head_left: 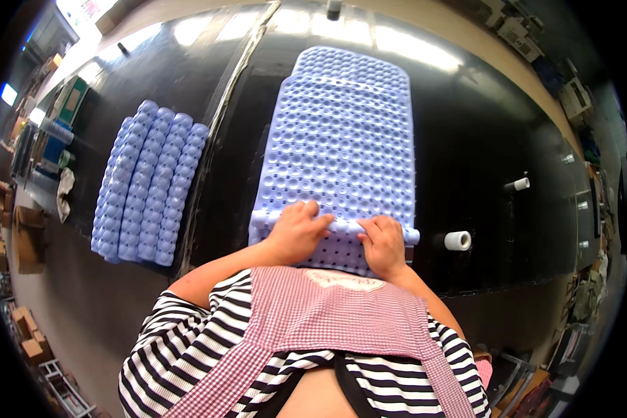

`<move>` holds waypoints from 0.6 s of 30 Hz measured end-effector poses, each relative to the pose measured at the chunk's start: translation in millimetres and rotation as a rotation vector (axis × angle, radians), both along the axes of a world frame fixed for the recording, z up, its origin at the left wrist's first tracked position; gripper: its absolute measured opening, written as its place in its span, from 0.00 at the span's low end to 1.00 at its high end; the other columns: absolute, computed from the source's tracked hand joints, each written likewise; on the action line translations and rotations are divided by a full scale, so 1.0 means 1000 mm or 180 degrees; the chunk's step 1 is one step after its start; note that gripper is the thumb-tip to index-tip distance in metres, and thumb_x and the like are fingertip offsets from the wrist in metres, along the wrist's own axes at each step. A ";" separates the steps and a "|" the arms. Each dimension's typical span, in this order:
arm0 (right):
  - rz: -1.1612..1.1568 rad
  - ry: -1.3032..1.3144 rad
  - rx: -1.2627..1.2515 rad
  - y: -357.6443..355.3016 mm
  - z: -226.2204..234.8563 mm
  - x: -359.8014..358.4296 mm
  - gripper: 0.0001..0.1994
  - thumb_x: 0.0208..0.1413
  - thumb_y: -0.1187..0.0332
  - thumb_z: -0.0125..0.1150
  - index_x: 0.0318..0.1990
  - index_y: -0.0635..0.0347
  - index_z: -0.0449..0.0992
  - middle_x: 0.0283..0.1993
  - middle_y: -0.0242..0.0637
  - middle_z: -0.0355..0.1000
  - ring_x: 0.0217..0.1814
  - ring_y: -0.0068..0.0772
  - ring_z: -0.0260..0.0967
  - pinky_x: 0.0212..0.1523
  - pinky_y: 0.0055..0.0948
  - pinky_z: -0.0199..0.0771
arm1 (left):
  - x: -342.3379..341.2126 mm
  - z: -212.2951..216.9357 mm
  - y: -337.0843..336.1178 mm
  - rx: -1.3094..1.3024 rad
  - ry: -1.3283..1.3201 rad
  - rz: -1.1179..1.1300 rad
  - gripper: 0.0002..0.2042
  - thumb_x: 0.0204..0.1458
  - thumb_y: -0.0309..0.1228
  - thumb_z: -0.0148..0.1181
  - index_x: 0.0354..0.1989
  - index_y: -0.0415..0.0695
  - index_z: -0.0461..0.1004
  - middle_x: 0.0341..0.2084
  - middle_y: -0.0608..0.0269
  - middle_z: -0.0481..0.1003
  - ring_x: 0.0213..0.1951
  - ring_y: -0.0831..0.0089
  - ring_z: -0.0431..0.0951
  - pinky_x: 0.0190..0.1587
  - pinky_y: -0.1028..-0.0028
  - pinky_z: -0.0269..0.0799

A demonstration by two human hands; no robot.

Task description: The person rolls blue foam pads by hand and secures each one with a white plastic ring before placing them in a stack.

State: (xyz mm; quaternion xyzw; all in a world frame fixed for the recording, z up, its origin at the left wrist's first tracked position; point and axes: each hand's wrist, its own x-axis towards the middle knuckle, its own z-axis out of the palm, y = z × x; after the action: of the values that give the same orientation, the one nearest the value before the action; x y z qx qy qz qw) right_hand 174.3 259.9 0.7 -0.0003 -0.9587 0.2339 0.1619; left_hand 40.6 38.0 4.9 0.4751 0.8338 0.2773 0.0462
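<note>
A light-blue bubbled bath mat point(341, 139) lies lengthwise on the black table in front of me. Its near end is turned over into a narrow roll across its width. My left hand point(298, 231) grips the left part of that roll, fingers curled over the top. On the right part, my right hand point(384, 245) is closed the same way, its thumb towards the middle. Below the roll, more of the blue mat material, dotted with small holes, shows between my wrists. To the left, several rolled blue mats point(150, 188) lie side by side in a stack.
Right of the mat stands a white tape roll point(458, 241), with a smaller white roll point(521, 184) farther off. A seam point(223, 104) runs across the black table point(481, 153) between mat and stack. Boxes point(31, 334) and a metal frame point(63, 390) are on the floor at left.
</note>
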 end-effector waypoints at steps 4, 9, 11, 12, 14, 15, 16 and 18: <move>-0.0252 0.0043 0.0214 -0.004 0.005 0.002 0.17 0.53 0.69 0.68 0.52 0.55 0.82 0.53 0.42 0.71 0.57 0.48 0.68 0.58 0.47 0.65 | 0.004 0.002 0.005 0.0122 0.0431 -0.0021 0.16 0.54 0.37 0.66 0.52 0.56 0.81 0.45 0.57 0.72 0.51 0.56 0.71 0.54 0.56 0.66; 0.0225 0.0050 0.0098 -0.008 0.020 -0.011 0.22 0.55 0.67 0.67 0.58 0.59 0.78 0.63 0.47 0.68 0.67 0.49 0.64 0.69 0.51 0.57 | -0.044 0.002 0.038 0.0107 0.0671 -0.0039 0.19 0.57 0.39 0.64 0.57 0.55 0.79 0.46 0.59 0.72 0.54 0.57 0.68 0.59 0.56 0.60; 0.0211 0.0025 0.0340 -0.022 0.015 -0.015 0.22 0.55 0.66 0.67 0.58 0.58 0.78 0.66 0.47 0.68 0.70 0.50 0.63 0.72 0.53 0.53 | -0.067 0.003 0.053 0.0161 0.0923 0.0221 0.19 0.57 0.37 0.62 0.58 0.54 0.77 0.44 0.59 0.73 0.51 0.59 0.71 0.55 0.57 0.63; 0.0156 -0.0006 0.0589 -0.026 0.011 -0.020 0.21 0.55 0.66 0.67 0.58 0.58 0.78 0.68 0.46 0.68 0.73 0.50 0.61 0.76 0.55 0.49 | -0.074 0.002 0.058 0.0168 0.0930 0.0250 0.19 0.57 0.37 0.62 0.58 0.54 0.77 0.44 0.59 0.73 0.51 0.59 0.71 0.55 0.57 0.63; 0.0130 -0.0035 0.0310 -0.010 -0.002 -0.039 0.20 0.57 0.64 0.67 0.57 0.55 0.78 0.70 0.46 0.66 0.78 0.52 0.55 0.78 0.60 0.41 | -0.084 0.004 0.067 0.0142 0.1156 -0.0049 0.18 0.54 0.33 0.61 0.54 0.52 0.78 0.41 0.61 0.74 0.46 0.60 0.75 0.51 0.59 0.67; 0.0063 -0.0033 0.0246 -0.004 -0.002 -0.054 0.20 0.58 0.63 0.66 0.57 0.53 0.79 0.70 0.46 0.66 0.78 0.53 0.55 0.78 0.62 0.41 | -0.077 0.003 0.067 0.0456 0.1179 -0.0095 0.17 0.51 0.30 0.61 0.51 0.50 0.78 0.38 0.63 0.75 0.42 0.62 0.76 0.48 0.62 0.69; -0.0035 -0.0033 0.0199 0.005 -0.002 -0.068 0.19 0.59 0.63 0.65 0.58 0.51 0.79 0.70 0.46 0.66 0.77 0.53 0.56 0.77 0.63 0.40 | -0.065 0.003 0.068 0.0618 0.1094 -0.0156 0.17 0.50 0.30 0.61 0.50 0.49 0.78 0.37 0.64 0.75 0.40 0.63 0.77 0.46 0.63 0.70; -0.0027 -0.0068 0.0319 0.027 -0.010 -0.094 0.19 0.60 0.63 0.64 0.58 0.49 0.79 0.71 0.46 0.65 0.77 0.54 0.55 0.77 0.65 0.39 | -0.042 0.001 0.062 0.0381 0.1072 -0.0132 0.15 0.49 0.30 0.61 0.47 0.48 0.78 0.37 0.64 0.74 0.41 0.64 0.76 0.46 0.63 0.69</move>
State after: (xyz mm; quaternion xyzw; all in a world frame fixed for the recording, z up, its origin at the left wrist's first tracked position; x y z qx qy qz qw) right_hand 80.0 287.3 -9.0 0.0012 -0.9709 0.1849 0.1524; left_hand -1.5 99.9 5.8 0.5338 0.8018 0.2419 -0.1168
